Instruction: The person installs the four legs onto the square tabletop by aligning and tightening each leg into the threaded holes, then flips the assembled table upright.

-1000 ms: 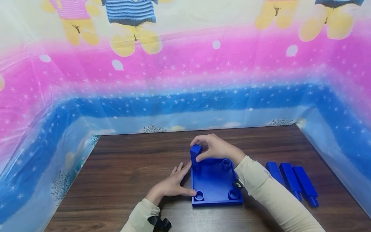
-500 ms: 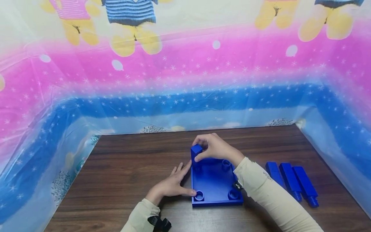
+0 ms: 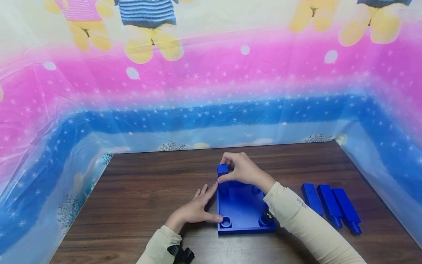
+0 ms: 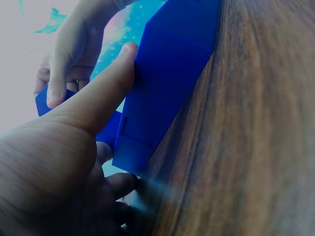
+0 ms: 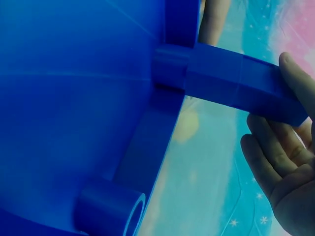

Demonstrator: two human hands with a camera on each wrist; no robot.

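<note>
A blue square tray-like tabletop (image 3: pixel 242 207) lies with its round corner sockets facing up. At its far left corner, a blue square leg (image 3: pixel 222 169) stands upright, its lower end against the socket (image 5: pixel 170 66) in the right wrist view. My right hand (image 3: pixel 245 168) pinches the leg's upper part between thumb and fingers. Along the tabletop's left side, my left hand (image 3: pixel 193 212) rests with fingers spread and fairly straight, touching the rim. Its thumb reaches the near left socket (image 3: pixel 225 222). The right forearm partly covers the tabletop's right side.
Three more blue legs (image 3: pixel 329 205) lie side by side on the wooden table (image 3: pixel 148 187), to the right of the right sleeve. Behind the table hangs a patterned pink and blue cloth (image 3: pixel 197 91).
The leg has turned about its upright axis, so its top face now sits differently. My right hand's thumb and wrist have shifted slightly left with it. The left hand stays put.
</note>
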